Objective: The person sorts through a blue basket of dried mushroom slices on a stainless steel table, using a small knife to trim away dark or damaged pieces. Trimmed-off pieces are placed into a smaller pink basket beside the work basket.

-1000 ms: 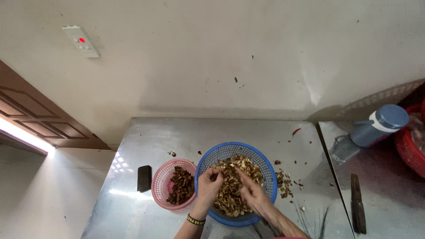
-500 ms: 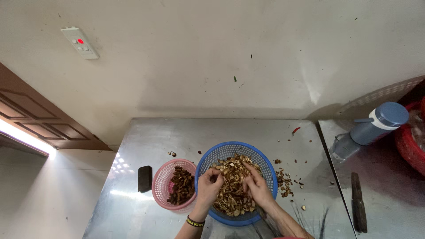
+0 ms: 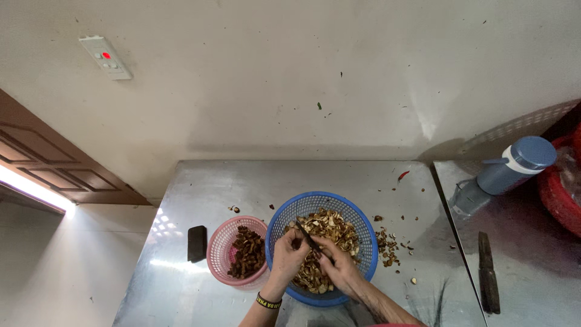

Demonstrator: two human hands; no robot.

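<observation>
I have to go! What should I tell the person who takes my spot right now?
Left hand: over the blue basket, pinching a small brown piece.
Right hand: grips a thin dark blade pointed at that piece.
Blue basket: heaped with light brown pieces.
Pink basket on its left: a smaller lot of darker pieces.
Loose bits lie on the metal table, right of the blue basket.
Left: most of the blue basket's heap.

Left hand (image 3: 290,251) has closed in toward the right hand (image 3: 336,266) over the blue basket (image 3: 357,227); the two now meet near the basket's centre. A thin dark blade (image 3: 307,236), pointing to 11 o'clock, now shows between them. The right hand has shifted slightly toward 9 o'clock.
</observation>
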